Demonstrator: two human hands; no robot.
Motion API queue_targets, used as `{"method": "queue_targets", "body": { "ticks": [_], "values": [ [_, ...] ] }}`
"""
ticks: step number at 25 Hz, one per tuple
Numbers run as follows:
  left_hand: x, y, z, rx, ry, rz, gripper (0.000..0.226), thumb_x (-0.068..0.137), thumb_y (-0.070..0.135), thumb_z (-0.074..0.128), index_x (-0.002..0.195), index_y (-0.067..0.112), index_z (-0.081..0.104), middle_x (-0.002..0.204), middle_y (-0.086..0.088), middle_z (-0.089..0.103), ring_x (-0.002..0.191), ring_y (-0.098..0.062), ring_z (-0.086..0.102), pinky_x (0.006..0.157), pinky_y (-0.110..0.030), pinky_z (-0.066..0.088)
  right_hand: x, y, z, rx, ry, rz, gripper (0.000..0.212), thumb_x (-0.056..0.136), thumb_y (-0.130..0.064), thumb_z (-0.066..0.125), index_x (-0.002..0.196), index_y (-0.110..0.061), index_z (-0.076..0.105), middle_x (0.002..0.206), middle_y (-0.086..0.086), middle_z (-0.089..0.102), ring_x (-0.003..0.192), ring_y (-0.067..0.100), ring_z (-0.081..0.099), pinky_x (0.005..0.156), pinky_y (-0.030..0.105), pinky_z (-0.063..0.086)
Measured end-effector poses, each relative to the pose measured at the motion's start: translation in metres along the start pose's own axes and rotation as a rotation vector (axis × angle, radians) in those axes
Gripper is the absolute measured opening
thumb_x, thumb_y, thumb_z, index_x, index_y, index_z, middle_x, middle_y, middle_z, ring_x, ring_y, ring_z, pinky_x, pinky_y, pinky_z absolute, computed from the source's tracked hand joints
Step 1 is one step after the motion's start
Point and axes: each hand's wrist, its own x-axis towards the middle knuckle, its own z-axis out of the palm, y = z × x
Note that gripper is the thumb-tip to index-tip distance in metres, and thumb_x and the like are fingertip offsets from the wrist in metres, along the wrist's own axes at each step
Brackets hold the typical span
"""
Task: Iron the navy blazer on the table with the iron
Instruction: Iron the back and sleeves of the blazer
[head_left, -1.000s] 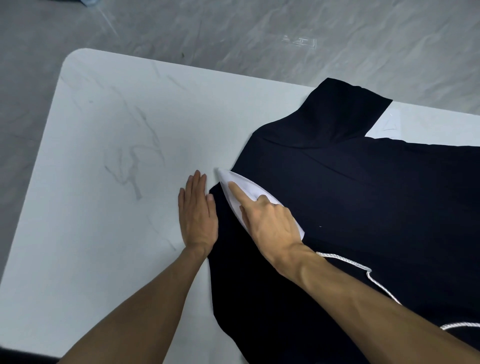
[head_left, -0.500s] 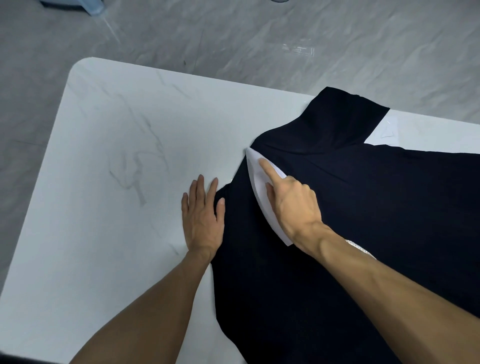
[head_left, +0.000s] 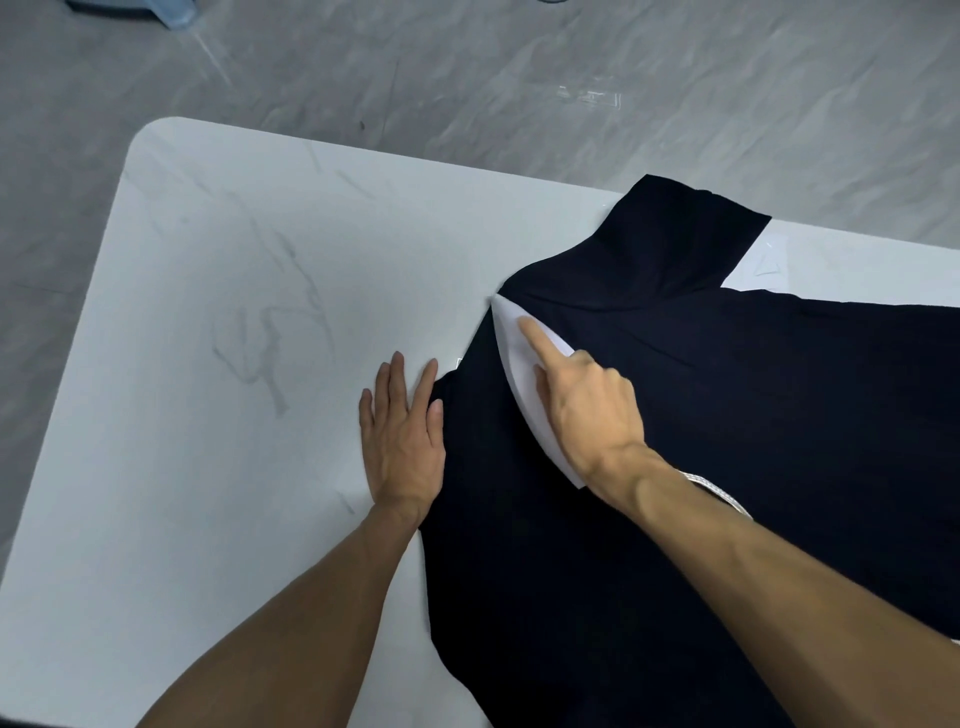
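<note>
The navy blazer (head_left: 753, 415) lies spread over the right half of the white marble table (head_left: 234, 364), a sleeve reaching to the far edge. A white iron (head_left: 519, 374) rests on the blazer near its left edge, tip pointing away from me at the sleeve seam. My right hand (head_left: 587, 410) grips the iron from above with the index finger stretched along its top. My left hand (head_left: 402, 436) lies flat on the table, fingers straight, its thumb side touching the blazer's left edge.
The iron's white braided cord (head_left: 722, 491) runs off behind my right forearm. A pale paper or label (head_left: 763, 267) lies on the table beyond the blazer. Grey tiled floor (head_left: 467, 78) surrounds the table, with a pale blue object (head_left: 166, 10) at the top left.
My right hand has slid the iron away from me along the blazer's left edge up to the sleeve seam. My left hand has stayed at the edge, its fingers spreading slightly.
</note>
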Motion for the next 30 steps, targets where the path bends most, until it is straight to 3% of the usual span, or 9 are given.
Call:
{"method": "queue_targets", "body": {
  "ticks": [9,13,15,17,19,23,27,30],
  "values": [
    [-0.003,0.001,-0.009,-0.001,-0.008,0.022,0.051,0.105,0.034,0.016,0.153,0.032,0.029,0.163,-0.01,0.022,0.151,-0.026,0.017,0.123,-0.045,0.015,-0.009,0.002,-0.005,0.186,0.059,-0.002,0.06,0.101,-0.019,0.034,0.151,-0.044,0.013,0.08,0.007,0.049,0.064,0.029,0.052,0.063,0.041,0.046],
    [0.006,0.028,-0.014,-0.096,0.129,0.006,0.044,0.101,0.015,0.047,0.144,0.015,0.042,0.151,-0.013,0.043,0.139,-0.029,0.041,0.115,-0.043,0.033,0.001,-0.004,-0.002,0.142,0.041,0.054,0.068,0.099,-0.009,0.037,0.152,-0.041,0.009,0.083,0.007,0.052,0.065,0.027,0.05,0.062,0.037,0.039],
    [0.018,0.055,-0.011,-0.125,0.097,0.121,0.048,0.102,0.017,0.04,0.15,0.013,0.034,0.156,-0.008,0.037,0.144,-0.024,0.034,0.119,-0.038,0.027,0.002,-0.001,0.0,0.153,0.056,0.056,0.069,0.097,-0.008,0.039,0.151,-0.04,0.01,0.081,0.006,0.05,0.062,0.026,0.048,0.06,0.036,0.037],
    [0.019,0.065,-0.002,-0.014,0.02,0.249,0.052,0.105,0.026,0.02,0.156,0.016,0.021,0.163,-0.003,0.022,0.15,-0.022,0.02,0.123,-0.038,0.019,0.0,0.0,0.005,0.16,0.087,0.073,0.071,0.096,-0.006,0.041,0.152,-0.038,0.01,0.08,0.007,0.051,0.06,0.025,0.047,0.058,0.036,0.037],
    [0.026,0.065,0.009,0.063,0.008,0.248,0.054,0.104,0.03,0.011,0.157,0.017,0.017,0.164,-0.001,0.018,0.151,-0.022,0.017,0.123,-0.039,0.018,0.006,0.013,0.007,0.169,0.119,0.157,0.073,0.095,-0.005,0.044,0.151,-0.039,0.012,0.073,0.005,0.051,0.057,0.024,0.047,0.058,0.036,0.037],
    [0.023,0.065,0.008,0.103,0.0,0.232,0.054,0.104,0.031,0.012,0.156,0.016,0.02,0.163,-0.002,0.023,0.15,-0.023,0.02,0.123,-0.04,0.02,0.004,0.051,0.002,0.189,0.147,0.234,0.068,0.098,-0.008,0.042,0.151,-0.04,0.015,0.06,-0.001,0.04,0.049,0.018,0.04,0.057,0.036,0.037],
    [0.024,0.066,0.006,0.118,-0.019,0.22,0.055,0.104,0.032,0.011,0.157,0.016,0.017,0.163,-0.003,0.021,0.151,-0.022,0.019,0.123,-0.037,0.016,-0.001,0.04,0.0,0.298,0.115,0.136,0.064,0.097,-0.015,0.039,0.147,-0.046,0.015,0.067,-0.001,0.047,0.059,0.024,0.049,0.061,0.036,0.039],
    [0.025,0.067,0.005,0.113,-0.039,0.21,0.056,0.104,0.032,0.01,0.157,0.015,0.017,0.164,-0.003,0.02,0.151,-0.022,0.018,0.123,-0.036,0.014,-0.001,0.019,0.006,0.24,0.069,0.124,0.07,0.095,-0.008,0.04,0.149,-0.042,0.012,0.073,0.004,0.05,0.059,0.025,0.047,0.059,0.035,0.036]
  ]
}}
